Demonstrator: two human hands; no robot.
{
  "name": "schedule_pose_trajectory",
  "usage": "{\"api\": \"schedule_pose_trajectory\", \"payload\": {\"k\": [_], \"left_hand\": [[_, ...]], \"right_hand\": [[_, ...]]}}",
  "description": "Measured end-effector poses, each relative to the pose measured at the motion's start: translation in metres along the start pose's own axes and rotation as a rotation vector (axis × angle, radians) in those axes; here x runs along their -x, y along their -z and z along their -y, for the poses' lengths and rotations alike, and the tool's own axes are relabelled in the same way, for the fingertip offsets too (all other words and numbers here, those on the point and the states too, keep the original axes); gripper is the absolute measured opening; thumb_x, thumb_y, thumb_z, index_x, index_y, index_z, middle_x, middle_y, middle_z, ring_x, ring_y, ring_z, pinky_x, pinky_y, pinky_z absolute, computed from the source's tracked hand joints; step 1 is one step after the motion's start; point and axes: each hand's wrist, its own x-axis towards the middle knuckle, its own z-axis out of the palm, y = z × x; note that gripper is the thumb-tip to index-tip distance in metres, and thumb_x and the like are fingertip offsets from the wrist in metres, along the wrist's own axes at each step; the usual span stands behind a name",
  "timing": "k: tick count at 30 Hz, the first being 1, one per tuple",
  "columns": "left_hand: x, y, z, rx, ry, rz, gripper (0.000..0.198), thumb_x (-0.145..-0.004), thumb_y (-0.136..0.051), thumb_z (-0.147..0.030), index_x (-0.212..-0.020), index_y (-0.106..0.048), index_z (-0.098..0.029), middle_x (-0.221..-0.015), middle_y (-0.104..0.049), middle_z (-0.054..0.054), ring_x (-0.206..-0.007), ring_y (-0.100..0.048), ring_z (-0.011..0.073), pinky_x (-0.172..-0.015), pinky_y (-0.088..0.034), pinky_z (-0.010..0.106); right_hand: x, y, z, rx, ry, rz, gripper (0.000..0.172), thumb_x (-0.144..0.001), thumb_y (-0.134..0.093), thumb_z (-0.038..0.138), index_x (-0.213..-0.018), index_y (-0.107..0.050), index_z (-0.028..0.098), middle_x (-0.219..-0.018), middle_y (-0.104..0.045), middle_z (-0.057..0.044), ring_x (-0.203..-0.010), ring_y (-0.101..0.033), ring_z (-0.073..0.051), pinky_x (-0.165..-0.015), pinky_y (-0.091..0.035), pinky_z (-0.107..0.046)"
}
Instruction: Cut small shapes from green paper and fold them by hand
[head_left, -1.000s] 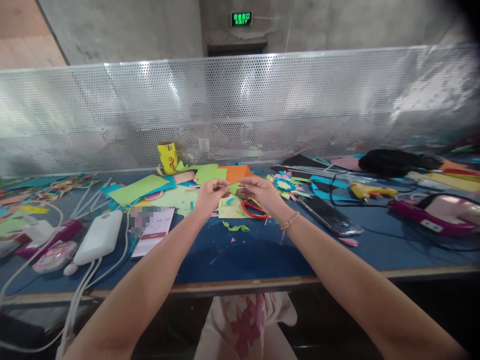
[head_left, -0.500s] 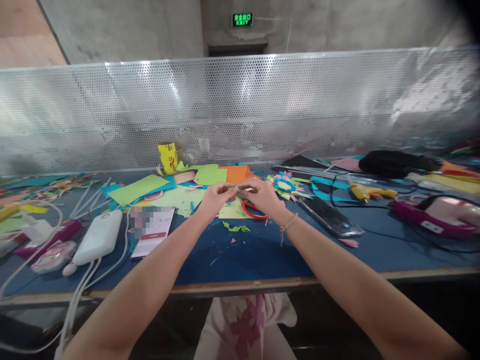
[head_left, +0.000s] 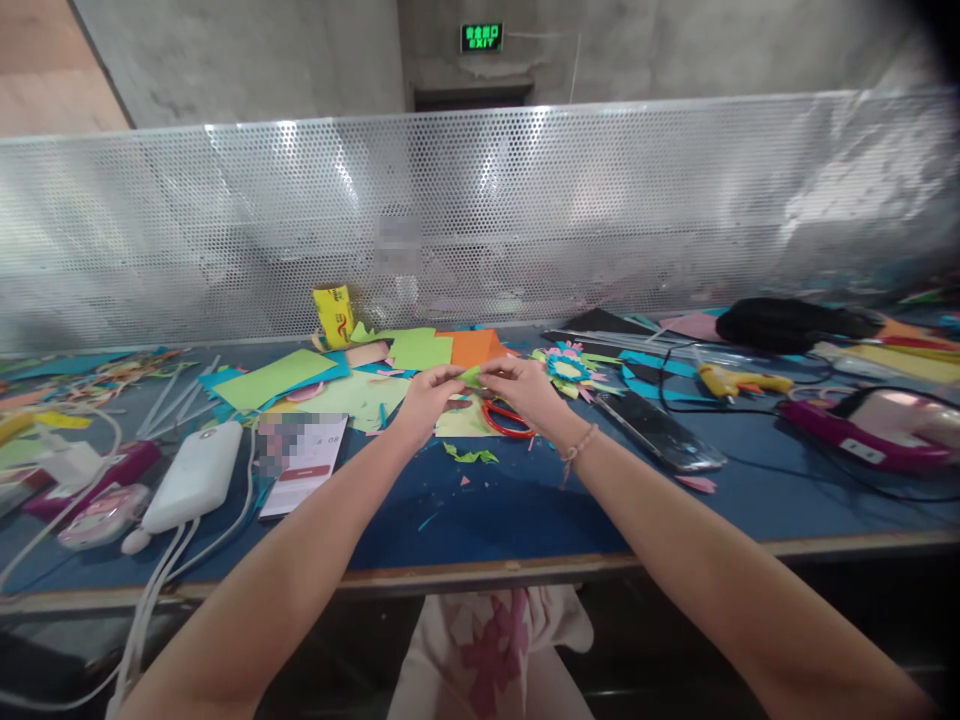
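Between my two hands is a small piece of green paper (head_left: pixel 471 376), pinched from both sides over the middle of the table. My left hand (head_left: pixel 433 398) grips its left side with closed fingertips. On the other side, my right hand (head_left: pixel 523 392) pinches it with thumb and fingers. Red-handled scissors (head_left: pixel 508 420) lie just under my right hand, their blades hidden. Nearer to me rests a crumpled green paper scrap (head_left: pixel 470 454). A blue and pink paper flower (head_left: pixel 568 366) lies right of my right hand.
Coloured paper sheets (head_left: pixel 279 378) spread behind my hands. A phone with a lit screen (head_left: pixel 306 470) and a white power bank (head_left: pixel 193 478) lie left. On the right are a dark phone (head_left: pixel 660 432), a yellow glue gun (head_left: pixel 739 382) and a purple power strip (head_left: pixel 862 440). A perforated metal screen (head_left: pixel 480 220) stands behind.
The green paper between my fingertips shows more now, as my fingers have shifted slightly apart. The view has moved a little; the things on the table lie as before.
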Motion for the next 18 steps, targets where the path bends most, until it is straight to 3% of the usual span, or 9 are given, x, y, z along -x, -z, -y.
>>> {"api": "schedule_pose_trajectory", "payload": {"k": [4,10,18], "left_hand": [[-0.0016,0.0015,0.0029,-0.075,-0.031,-0.046,0.021,-0.059,-0.061,-0.010,-0.080,-0.059,-0.012,-0.064,-0.057,0.000,-0.063,-0.055,0.0092,-0.066,-0.050,0.028],[-0.0027,0.0032,0.0019,-0.115,-0.055,-0.111,0.022,-0.057,-0.063,-0.009,-0.078,-0.058,-0.012,-0.062,-0.057,-0.001,-0.061,-0.055,0.0085,-0.064,-0.050,0.027],[-0.0032,0.0058,0.0018,-0.021,-0.007,-0.092,0.016,-0.059,-0.066,-0.021,-0.071,-0.061,-0.012,-0.060,-0.059,0.000,-0.054,-0.056,0.0082,-0.063,-0.049,0.027]], "right_hand": [[-0.0007,0.0008,-0.0002,0.090,0.044,0.010,0.013,-0.062,-0.064,0.022,-0.073,-0.062,0.016,-0.067,-0.060,0.000,-0.062,-0.056,-0.011,-0.066,-0.047,-0.029],[-0.0004,-0.0003,-0.0005,-0.102,-0.066,-0.048,0.017,-0.062,-0.065,0.025,-0.077,-0.061,0.017,-0.071,-0.061,0.000,-0.060,-0.057,-0.009,-0.066,-0.049,-0.028],[-0.0003,0.0015,0.0043,-0.188,-0.136,-0.053,0.024,-0.059,-0.069,0.032,-0.075,-0.063,0.016,-0.072,-0.061,-0.002,-0.060,-0.056,-0.009,-0.060,-0.047,-0.026]]}}
